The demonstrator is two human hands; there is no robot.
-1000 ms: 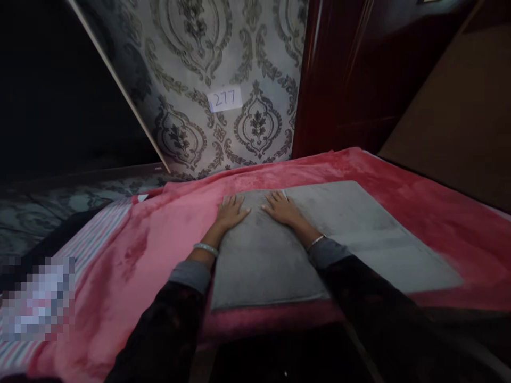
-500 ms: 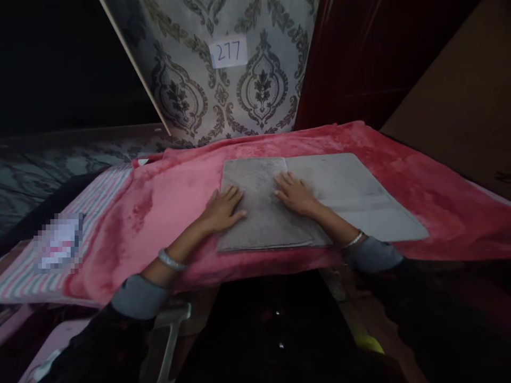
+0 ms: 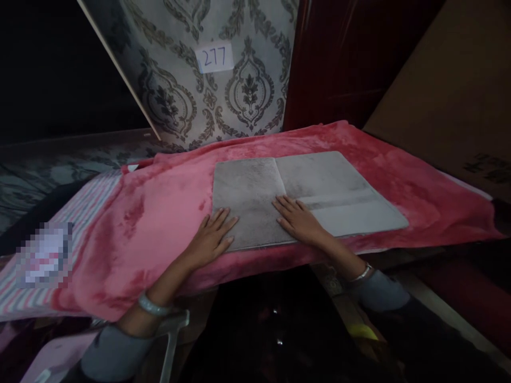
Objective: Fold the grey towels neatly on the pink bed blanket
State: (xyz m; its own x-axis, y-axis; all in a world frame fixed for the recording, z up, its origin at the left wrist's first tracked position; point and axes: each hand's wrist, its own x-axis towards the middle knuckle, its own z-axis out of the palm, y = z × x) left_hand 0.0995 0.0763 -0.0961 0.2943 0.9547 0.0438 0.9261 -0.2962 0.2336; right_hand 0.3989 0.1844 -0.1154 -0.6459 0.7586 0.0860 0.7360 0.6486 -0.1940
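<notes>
A grey plush mat (image 3: 247, 183) lies on a pink-red fleece blanket (image 3: 171, 191). Its left portion is folded over, dark and fuzzy; the right portion is paler and smooth, with a lighter band near the front. My left hand (image 3: 211, 236) rests at the mat's left edge near the front corner, fingers spread, partly over the blanket. Flat on the mat beside the fold's edge is my right hand (image 3: 297, 218), its fingers stretched out. Neither hand grips anything.
At the left, a striped cloth (image 3: 85, 207) carries a blurred item (image 3: 46, 255). A dark screen (image 3: 67, 69) stands behind it. The patterned wall bears a paper marked 277 (image 3: 214, 57). A large brown box (image 3: 451, 101) sits at the right, and a pink stool-like object (image 3: 58, 356) is below left.
Both hands have slid toward me across the mat, down to its front part. The whole view has shifted slightly, so the mat appears a little further left.
</notes>
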